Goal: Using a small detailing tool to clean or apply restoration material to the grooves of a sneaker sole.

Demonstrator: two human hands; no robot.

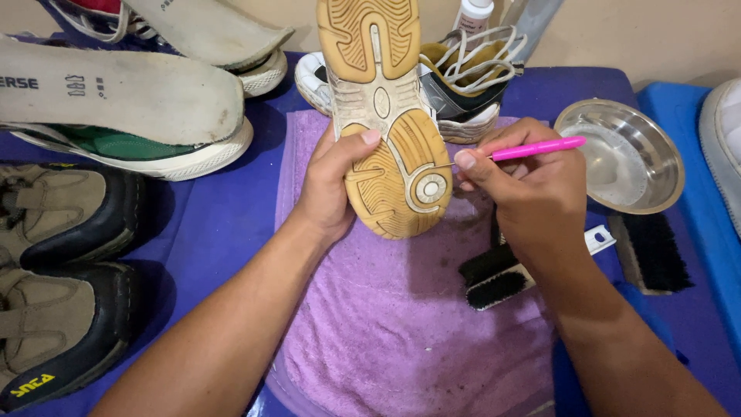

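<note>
a white plastic bottle (472, 15) stands at the far edge of the blue table (224, 224), behind the laced shoe (463, 85); its label is unreadable.

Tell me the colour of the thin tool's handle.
Bright pink handle, held in the right hand; head view.

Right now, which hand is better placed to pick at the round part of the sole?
The right hand: it holds the pink pick with the tip at the sole. The left hand grips the shoe.
</note>
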